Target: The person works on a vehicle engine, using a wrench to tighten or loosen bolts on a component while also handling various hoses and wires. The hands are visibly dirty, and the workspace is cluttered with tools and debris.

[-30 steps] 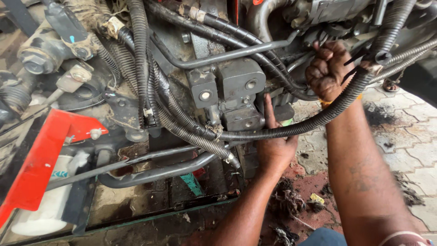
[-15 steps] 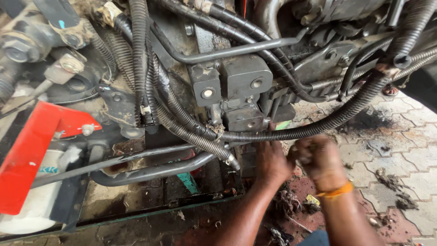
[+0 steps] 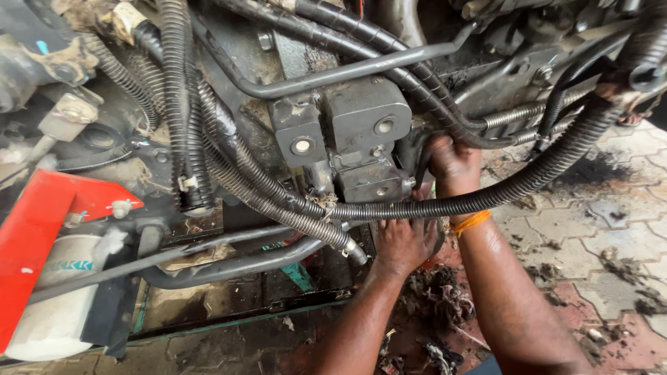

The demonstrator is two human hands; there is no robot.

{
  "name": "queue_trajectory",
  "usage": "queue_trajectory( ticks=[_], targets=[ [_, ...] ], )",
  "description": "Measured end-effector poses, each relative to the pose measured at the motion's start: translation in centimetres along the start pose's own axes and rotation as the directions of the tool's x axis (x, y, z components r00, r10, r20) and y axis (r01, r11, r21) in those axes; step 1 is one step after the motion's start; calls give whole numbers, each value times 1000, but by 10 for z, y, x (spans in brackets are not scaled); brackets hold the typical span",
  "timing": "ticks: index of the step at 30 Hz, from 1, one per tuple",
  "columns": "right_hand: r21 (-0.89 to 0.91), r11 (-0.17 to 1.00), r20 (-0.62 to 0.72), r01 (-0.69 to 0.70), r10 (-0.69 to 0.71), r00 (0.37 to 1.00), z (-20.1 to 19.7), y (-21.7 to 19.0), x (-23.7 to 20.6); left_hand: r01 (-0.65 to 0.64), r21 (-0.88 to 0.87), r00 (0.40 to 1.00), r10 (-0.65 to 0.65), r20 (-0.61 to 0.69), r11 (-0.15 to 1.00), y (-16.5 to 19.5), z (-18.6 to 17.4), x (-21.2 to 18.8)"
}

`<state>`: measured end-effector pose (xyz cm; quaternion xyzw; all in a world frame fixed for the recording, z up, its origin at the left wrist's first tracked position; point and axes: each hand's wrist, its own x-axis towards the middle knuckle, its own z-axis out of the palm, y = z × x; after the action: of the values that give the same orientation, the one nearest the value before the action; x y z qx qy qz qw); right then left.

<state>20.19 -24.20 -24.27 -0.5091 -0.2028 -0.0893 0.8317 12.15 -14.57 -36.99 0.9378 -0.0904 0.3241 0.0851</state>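
Note:
My left hand [image 3: 406, 243] reaches up under the grey metal block [image 3: 368, 125] of an oily engine, and its fingertips are hidden behind a black corrugated hose [image 3: 528, 177] that crosses in front. My right hand [image 3: 453, 163], with an orange thread at the wrist, is above that hose, right beside the block. Its fingers are curled around a thin black hose [image 3: 419, 161] there. What the left fingers touch is hidden.
Several ribbed hoses [image 3: 184, 104] and a steel pipe [image 3: 361, 69] run across the engine. A red bracket [image 3: 42, 229] and a white filter canister [image 3: 48, 305] are at the left. Oily paving stones [image 3: 597, 229] with dirt clumps lie to the right.
My right hand came down from the upper right hose to beside my left hand, then rose to the block's right side. My left hand stayed below the block.

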Motion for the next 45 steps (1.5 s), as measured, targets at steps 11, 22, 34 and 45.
queue_trajectory(
  ticks=[11, 22, 34, 45],
  targets=[
    [196, 967, 78, -166, 153, 985, -28, 26, 30, -33, -13, 999, 33, -18, 999, -13, 27, -15],
    [-44, 990, 82, -133, 136, 987, -22, 8, 27, -58, -15, 970, 53, -236, 998, 0, -14, -12],
    [-170, 984, 35, 46, -41, 999, -14, 14, 12, 285, -86, 957, -289, -34, 955, -18, -7, 4],
    [-388, 916, -98, 99, -148, 984, -29, 113, -68, 392, -149, 908, -355, 222, 908, -19, -27, 18]
  ],
)
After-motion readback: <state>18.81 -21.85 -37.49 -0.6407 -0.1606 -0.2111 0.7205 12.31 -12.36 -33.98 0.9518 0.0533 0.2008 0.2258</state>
